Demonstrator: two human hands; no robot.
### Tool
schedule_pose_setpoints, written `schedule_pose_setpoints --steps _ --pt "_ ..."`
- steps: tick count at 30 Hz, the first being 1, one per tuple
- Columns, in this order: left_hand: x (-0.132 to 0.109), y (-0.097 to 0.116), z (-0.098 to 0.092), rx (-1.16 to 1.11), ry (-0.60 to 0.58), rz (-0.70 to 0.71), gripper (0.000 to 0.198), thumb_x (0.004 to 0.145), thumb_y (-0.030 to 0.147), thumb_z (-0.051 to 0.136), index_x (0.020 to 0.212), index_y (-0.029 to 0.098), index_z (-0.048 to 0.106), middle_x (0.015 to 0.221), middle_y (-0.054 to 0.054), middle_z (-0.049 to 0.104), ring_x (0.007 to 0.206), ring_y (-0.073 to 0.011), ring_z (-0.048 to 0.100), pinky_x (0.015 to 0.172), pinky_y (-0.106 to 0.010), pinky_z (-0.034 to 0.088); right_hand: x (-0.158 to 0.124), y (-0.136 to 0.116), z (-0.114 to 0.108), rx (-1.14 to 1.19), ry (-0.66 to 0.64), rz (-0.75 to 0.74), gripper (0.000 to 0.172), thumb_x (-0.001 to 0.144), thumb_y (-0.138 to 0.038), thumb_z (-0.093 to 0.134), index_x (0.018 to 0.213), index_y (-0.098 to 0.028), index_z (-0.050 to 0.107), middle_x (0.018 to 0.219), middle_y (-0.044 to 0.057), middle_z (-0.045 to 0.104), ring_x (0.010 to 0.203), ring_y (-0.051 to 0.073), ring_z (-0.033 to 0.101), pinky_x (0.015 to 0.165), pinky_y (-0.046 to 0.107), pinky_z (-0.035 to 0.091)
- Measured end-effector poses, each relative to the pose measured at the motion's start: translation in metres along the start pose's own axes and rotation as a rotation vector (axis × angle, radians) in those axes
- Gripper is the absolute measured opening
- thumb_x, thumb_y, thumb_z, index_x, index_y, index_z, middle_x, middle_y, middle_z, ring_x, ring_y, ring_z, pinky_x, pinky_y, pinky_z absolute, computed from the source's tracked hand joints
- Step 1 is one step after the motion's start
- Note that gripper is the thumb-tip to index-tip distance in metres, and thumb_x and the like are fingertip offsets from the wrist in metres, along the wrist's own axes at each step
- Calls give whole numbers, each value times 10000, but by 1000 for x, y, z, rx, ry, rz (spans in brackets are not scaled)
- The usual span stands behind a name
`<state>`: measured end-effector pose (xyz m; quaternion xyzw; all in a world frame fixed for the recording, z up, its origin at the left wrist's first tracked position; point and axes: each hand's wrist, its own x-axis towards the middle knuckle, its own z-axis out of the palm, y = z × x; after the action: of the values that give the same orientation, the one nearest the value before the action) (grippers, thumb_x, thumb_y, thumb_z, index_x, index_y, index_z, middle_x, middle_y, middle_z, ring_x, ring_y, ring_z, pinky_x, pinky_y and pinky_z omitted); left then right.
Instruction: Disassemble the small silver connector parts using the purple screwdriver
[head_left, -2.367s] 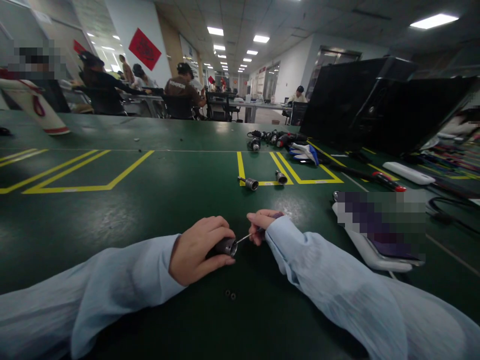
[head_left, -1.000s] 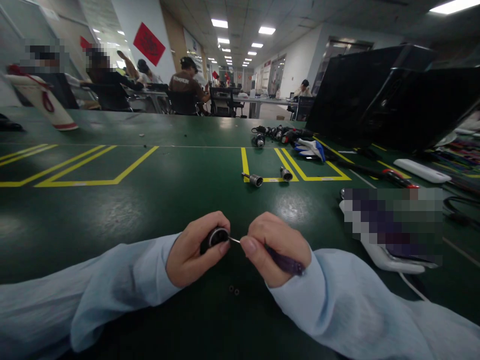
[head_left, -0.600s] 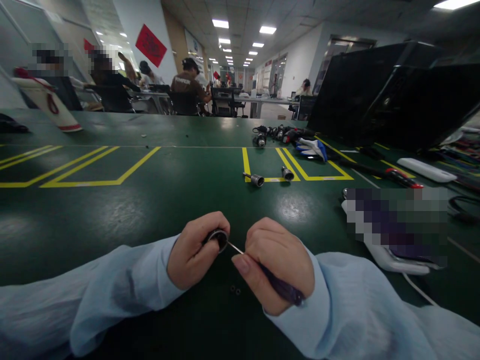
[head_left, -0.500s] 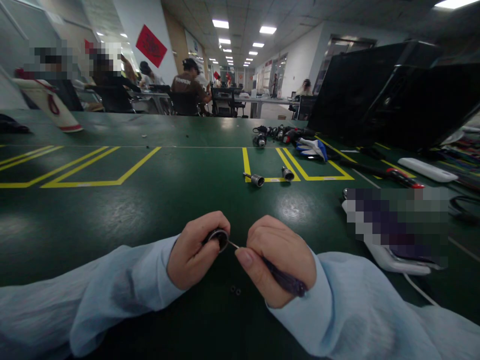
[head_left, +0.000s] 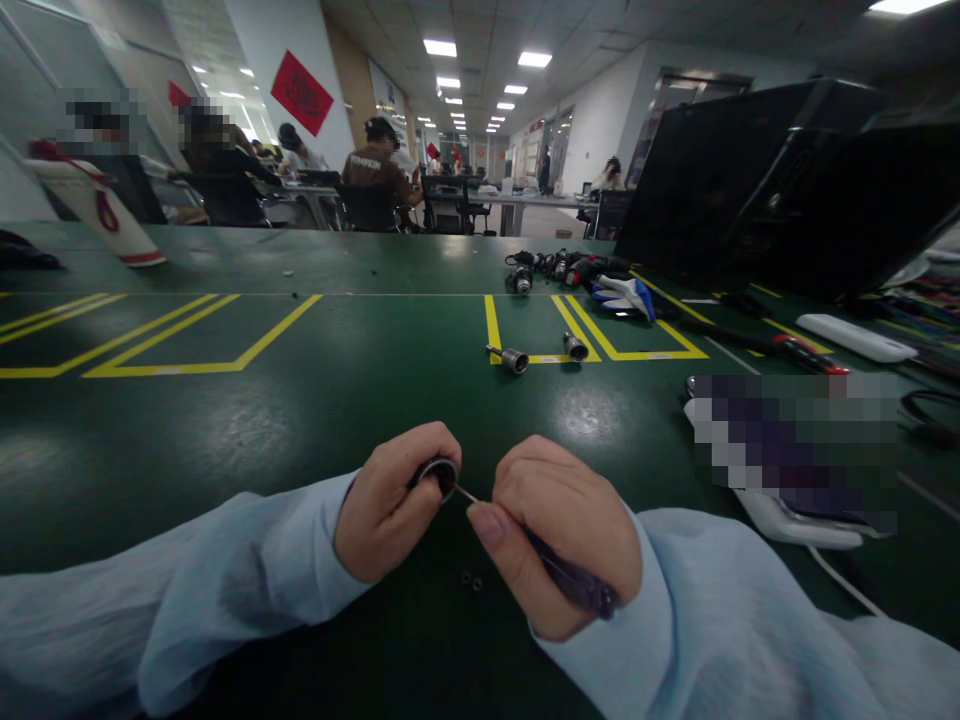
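Note:
My left hand is closed around a round metal socket, its open end turned toward my right hand. In my right hand lies a screwdriver with a dark purple, translucent handle. Its thin shaft points left, and the tip reaches the mouth of the socket; how far in it sits is hidden. Below and between the hands, two small dark nut-like pieces rest on the green table.
Two metal sockets with shanks lie near yellow tape lines. Behind them are several tools and a blue-white glove. At right sit a blurred phone-like object on a white stand, a red-black tool and monitors.
My right hand and the screwdriver handle have shifted slightly down and to the right. My left hand and the socket stay almost where they were.

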<state>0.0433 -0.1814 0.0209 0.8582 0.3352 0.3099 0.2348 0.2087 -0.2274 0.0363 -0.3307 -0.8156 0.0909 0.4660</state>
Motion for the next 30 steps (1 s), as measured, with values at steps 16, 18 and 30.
schedule_pose_setpoints --steps 16,18,30 --pt "0 -10 -1 -60 7 -23 144 737 132 326 682 158 456 612 7 438 550 -111 398 514 -252 342 7 10 -11 513 -15 649 369 760 -309 467 415 -181 444 422 -18 443 347 69 389 334 210 294" --pt "0 -13 -1 -73 -12 -20 124 755 178 346 706 156 458 630 3 445 562 -114 405 512 -254 342 8 15 -12 645 -152 849 356 718 -306 494 390 -179 440 377 -33 415 293 51 341 292 195 221" --pt "1 -12 10 80 72 -34 102 680 177 517 728 160 428 667 20 449 573 -92 419 525 -228 353 -3 20 7 454 -287 822 317 691 -259 500 393 -177 430 338 -56 371 308 50 326 310 190 203"
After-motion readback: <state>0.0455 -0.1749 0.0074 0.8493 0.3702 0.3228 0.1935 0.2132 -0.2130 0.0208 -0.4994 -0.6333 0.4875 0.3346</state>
